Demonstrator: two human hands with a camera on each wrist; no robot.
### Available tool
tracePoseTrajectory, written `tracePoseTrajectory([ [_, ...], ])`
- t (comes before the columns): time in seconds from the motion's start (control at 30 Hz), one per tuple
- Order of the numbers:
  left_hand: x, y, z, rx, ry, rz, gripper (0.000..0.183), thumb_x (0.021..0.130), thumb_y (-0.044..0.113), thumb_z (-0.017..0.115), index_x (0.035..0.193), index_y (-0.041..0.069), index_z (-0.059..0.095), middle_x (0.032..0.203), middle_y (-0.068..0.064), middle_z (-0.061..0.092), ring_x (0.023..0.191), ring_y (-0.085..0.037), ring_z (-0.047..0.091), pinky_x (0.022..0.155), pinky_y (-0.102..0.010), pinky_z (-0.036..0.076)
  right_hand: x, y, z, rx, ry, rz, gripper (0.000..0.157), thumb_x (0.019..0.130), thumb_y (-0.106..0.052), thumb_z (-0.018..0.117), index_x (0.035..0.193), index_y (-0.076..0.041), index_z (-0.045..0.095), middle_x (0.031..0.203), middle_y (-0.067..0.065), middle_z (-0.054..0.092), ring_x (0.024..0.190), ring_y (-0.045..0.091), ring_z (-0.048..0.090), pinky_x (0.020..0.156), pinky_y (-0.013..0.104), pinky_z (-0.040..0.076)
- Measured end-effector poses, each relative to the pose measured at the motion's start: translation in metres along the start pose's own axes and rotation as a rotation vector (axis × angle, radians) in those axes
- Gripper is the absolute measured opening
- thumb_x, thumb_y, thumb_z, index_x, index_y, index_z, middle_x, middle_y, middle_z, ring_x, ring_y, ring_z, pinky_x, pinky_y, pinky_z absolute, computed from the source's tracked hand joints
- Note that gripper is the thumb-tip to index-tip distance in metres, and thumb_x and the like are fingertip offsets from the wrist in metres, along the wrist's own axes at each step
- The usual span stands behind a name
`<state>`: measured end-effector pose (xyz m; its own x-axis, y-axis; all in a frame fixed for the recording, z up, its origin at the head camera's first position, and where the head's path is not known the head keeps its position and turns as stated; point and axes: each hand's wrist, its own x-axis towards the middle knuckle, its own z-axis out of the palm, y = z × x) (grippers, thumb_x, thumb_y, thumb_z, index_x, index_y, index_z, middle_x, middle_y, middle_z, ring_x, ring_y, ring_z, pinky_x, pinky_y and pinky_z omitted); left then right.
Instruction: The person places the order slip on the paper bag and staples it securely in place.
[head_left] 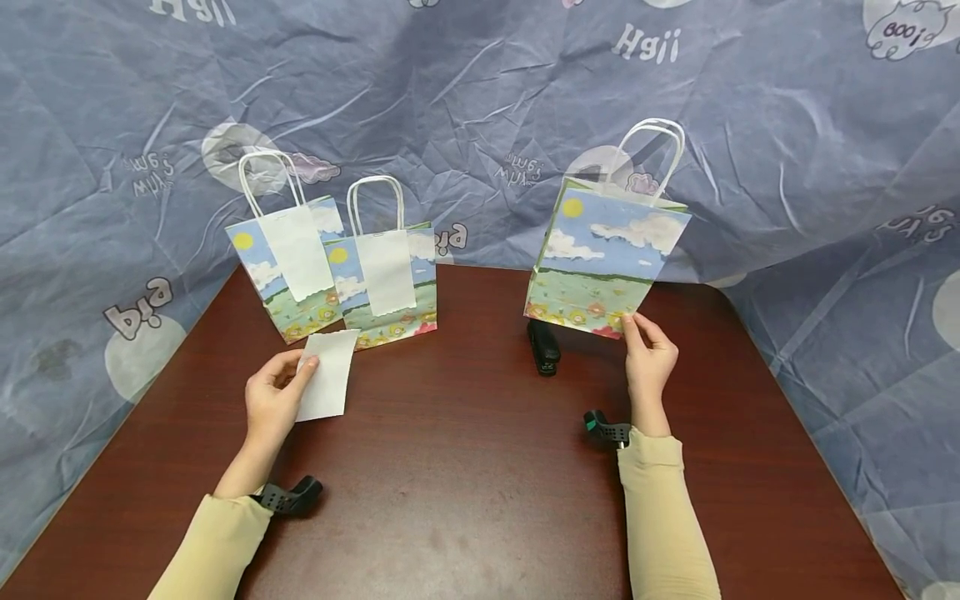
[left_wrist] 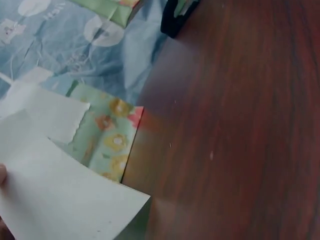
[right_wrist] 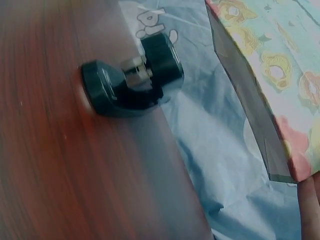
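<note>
My left hand [head_left: 276, 392] pinches a white slip of paper [head_left: 327, 375] with a torn top edge, thumb in front. Over at the right, my right hand [head_left: 649, 358] pinches the bottom corner of a paper gift bag [head_left: 607, 258] printed with sky, clouds and flowers; its white handles point up and its front carries no slip. Just below that bag lies a black stapler [head_left: 543, 348], seen closely in the right wrist view [right_wrist: 130, 80]. The left wrist view shows the held paper [left_wrist: 60, 185] overlapping a flowered bag.
Two matching bags, one at the far left [head_left: 258, 271] and one beside it [head_left: 423, 283], stand at the back of the brown table [head_left: 465, 450], each with a white slip on its front. A blue printed cloth [head_left: 450, 108] hangs behind the table.
</note>
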<state>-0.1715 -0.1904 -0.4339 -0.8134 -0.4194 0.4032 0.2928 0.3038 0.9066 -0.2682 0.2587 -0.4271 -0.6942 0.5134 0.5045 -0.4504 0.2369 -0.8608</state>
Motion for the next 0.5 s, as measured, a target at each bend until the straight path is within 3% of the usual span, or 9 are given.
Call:
tracePoseTrajectory([
  [0.1, 0.001, 0.003, 0.006, -0.015, -0.016, -0.014, 0.015, 0.083, -0.003, 0.068, 0.093, -0.013, 0.066, 0.069, 0.004, 0.064, 0.058, -0.006, 0.059, 0.051, -0.014, 0.044, -0.002, -0.003, 0.003, 0.005, -0.017, -0.012, 0.020, 0.082, -0.001, 0.071, 0.095, 0.014, 0.069, 0.082, 0.004, 0.071, 0.070, 0.000, 0.060, 0.063, 0.016, 0.046],
  [0.23, 0.001, 0.006, 0.017, -0.041, -0.033, -0.031, 0.015, 0.084, 0.000, 0.068, 0.093, -0.012, 0.067, 0.072, 0.000, 0.065, 0.060, -0.010, 0.060, 0.052, -0.016, 0.045, -0.006, -0.007, 0.008, -0.008, -0.044, -0.039, 0.019, 0.082, 0.000, 0.071, 0.094, 0.015, 0.068, 0.085, 0.011, 0.070, 0.072, 0.001, 0.061, 0.065, 0.016, 0.046],
  [0.5, -0.002, 0.012, 0.045, -0.094, -0.092, -0.016, 0.015, 0.084, 0.000, 0.068, 0.094, -0.012, 0.068, 0.083, -0.022, 0.065, 0.065, -0.004, 0.057, 0.056, -0.015, 0.044, -0.012, -0.015, 0.017, 0.010, -0.109, -0.080, 0.017, 0.082, 0.003, 0.070, 0.094, 0.015, 0.068, 0.091, 0.024, 0.068, 0.078, 0.004, 0.062, 0.067, 0.017, 0.047],
])
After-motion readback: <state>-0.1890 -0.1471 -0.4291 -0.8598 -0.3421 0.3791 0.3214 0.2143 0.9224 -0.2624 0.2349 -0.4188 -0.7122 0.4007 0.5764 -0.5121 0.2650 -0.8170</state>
